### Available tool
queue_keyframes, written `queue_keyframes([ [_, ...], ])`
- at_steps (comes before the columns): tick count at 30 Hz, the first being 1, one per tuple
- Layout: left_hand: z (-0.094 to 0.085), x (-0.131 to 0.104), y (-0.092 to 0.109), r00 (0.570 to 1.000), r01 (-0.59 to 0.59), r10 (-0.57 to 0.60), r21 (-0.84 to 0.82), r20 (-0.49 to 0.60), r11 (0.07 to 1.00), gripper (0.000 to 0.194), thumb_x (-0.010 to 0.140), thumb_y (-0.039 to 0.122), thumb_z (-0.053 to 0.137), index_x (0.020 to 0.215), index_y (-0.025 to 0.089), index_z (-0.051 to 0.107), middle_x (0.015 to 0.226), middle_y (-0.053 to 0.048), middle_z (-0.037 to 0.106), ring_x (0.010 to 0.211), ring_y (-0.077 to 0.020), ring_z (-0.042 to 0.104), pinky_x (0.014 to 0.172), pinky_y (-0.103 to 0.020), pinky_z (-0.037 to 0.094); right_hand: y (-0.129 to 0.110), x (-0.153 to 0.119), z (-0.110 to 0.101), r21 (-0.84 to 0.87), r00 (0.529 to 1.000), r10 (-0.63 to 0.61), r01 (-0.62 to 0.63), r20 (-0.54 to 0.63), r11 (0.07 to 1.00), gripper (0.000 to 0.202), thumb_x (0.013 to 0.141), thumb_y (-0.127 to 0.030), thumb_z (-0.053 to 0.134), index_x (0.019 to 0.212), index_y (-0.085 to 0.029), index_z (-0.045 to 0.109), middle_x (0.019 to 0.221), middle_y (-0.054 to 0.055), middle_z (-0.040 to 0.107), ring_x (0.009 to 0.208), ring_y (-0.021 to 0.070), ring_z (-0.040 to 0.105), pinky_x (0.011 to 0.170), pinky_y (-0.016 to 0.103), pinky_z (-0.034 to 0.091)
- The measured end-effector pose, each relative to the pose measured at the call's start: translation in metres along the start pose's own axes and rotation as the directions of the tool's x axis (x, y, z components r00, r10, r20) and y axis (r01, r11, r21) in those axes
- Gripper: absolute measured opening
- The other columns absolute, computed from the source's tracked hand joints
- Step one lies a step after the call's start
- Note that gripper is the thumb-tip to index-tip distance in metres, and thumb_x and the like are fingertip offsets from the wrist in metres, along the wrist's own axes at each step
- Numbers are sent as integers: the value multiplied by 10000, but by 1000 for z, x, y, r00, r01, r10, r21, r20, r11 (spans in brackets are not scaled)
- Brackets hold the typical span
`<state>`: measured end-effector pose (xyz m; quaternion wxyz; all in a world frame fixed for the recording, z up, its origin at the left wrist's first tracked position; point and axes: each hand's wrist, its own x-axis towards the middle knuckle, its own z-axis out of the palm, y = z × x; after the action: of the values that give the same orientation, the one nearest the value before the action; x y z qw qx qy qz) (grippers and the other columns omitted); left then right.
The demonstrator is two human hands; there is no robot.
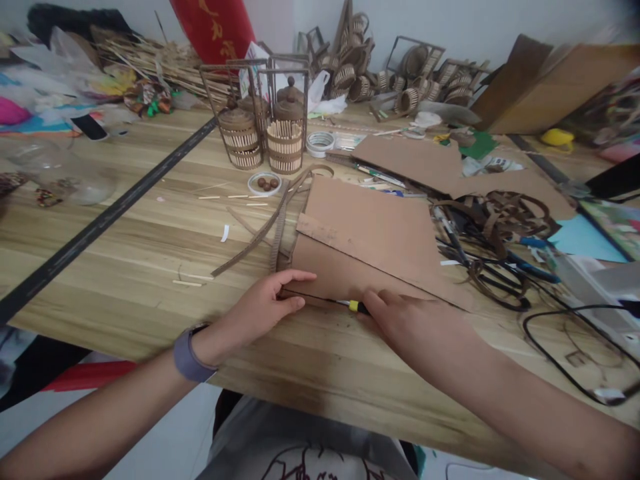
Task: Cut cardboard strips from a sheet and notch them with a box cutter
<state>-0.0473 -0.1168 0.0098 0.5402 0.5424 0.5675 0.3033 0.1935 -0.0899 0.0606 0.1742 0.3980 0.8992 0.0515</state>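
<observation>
A sheet of brown cardboard [370, 220] lies on the wooden table in front of me, with a crease or cut line running across it. My left hand [273, 297] rests at its left front corner, index finger stretched over the top and thumb apart from it near the edge. Gripped in my right hand [400, 317] is a yellow and black craft knife [356, 307], its thin blade pointing left along the cardboard's front edge. Most of the knife's handle is hidden under my fingers. Brown corrugated strips [257, 237] lie just beyond my left hand.
Small lidded stick baskets in frames [240, 137] stand behind the cardboard, near a dish of brown balls [265, 183]. Tangled brown strips [515, 213], tools and a black cable [530, 333] crowd the right. More cardboard [410, 160] lies at the back.
</observation>
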Motion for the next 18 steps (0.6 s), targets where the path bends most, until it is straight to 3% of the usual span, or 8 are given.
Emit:
queue_keyframes([
  [3, 0, 0, 1, 1000, 27, -27, -7, -1, 1000, 485, 820, 289, 616, 1301, 231, 650, 1104, -46, 719, 948, -216, 644, 805, -324, 504, -2, -3, 1, -35, 1000, -6, 6, 7, 999, 140, 937, -157, 509, 1022, -220, 602, 803, 48, 711, 564, 183, 689, 402, 288, 185],
  [10, 0, -1, 3, 998, 57, -57, -30, 6, 998, 515, 809, 320, 646, 1316, 232, 653, 1130, -38, 726, 897, -202, 641, 791, -318, 489, 4, -11, 9, 22, 999, -20, 21, -48, 1000, 202, 968, -187, 459, 1107, -217, 602, 816, 49, 708, 537, 153, 645, 418, 271, 261],
  [18, 0, -1, 2, 996, 87, -88, -20, -4, 996, 548, 779, 352, 654, 1315, 240, 661, 1175, -48, 719, 962, -234, 644, 824, -345, 489, 20, -23, 29, -6, 980, -73, 73, -185, 997, 239, 914, -122, 484, 1096, -223, 601, 751, 17, 684, 573, 159, 648, 439, 264, 271],
])
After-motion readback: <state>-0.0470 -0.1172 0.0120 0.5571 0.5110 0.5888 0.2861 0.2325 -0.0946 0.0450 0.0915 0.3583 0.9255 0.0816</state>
